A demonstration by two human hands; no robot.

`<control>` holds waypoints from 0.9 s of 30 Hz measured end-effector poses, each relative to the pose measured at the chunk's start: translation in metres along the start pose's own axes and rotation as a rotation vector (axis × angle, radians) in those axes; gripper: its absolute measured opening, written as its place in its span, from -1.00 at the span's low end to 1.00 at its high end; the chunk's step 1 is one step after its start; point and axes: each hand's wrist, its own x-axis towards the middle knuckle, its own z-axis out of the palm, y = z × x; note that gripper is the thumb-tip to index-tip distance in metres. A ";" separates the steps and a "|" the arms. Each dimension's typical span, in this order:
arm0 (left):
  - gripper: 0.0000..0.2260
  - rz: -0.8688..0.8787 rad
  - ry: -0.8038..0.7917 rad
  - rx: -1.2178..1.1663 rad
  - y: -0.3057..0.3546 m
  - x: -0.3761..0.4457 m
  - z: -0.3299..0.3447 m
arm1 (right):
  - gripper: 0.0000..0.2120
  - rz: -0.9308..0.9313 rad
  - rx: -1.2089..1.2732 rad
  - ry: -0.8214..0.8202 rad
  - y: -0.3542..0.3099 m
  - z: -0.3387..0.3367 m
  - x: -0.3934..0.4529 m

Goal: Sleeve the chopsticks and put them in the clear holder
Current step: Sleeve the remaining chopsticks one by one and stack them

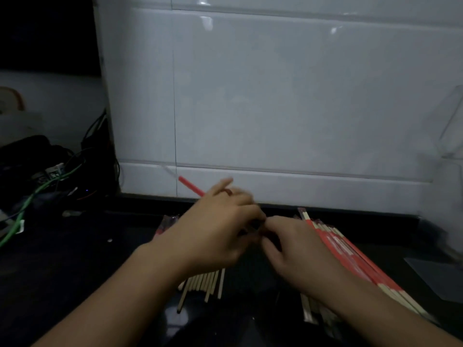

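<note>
My left hand (215,229) grips a red and clear sleeve (190,186) that sticks out up and to the left past its fingers. My right hand (295,254) meets it fingertip to fingertip, with its fingers curled at the sleeve's near end; what they pinch is hidden and blurred. Bare wooden chopsticks (205,284) lie in a pile under my left wrist. A row of sleeved chopsticks (350,259) in red wrappers lies under and to the right of my right hand. The clear holder (451,136) stands at the far right against the wall.
The dark counter (75,259) ends at a white tiled wall (275,96). Tangled cables (50,181) and dark devices crowd the left side. A few wrappers (165,225) lie behind my left hand. A flat grey sheet (436,274) lies at the right edge.
</note>
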 end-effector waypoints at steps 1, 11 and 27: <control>-0.77 -0.041 -0.063 -0.026 0.001 0.000 0.003 | -0.94 -0.005 0.018 0.026 0.001 0.000 0.001; -0.84 -0.529 0.071 -0.334 -0.038 -0.005 -0.004 | -0.71 -0.261 0.082 -0.311 0.005 0.032 -0.008; -0.91 -0.506 0.020 -0.720 -0.029 -0.006 0.009 | -0.90 -0.518 0.139 -0.483 -0.020 0.020 -0.008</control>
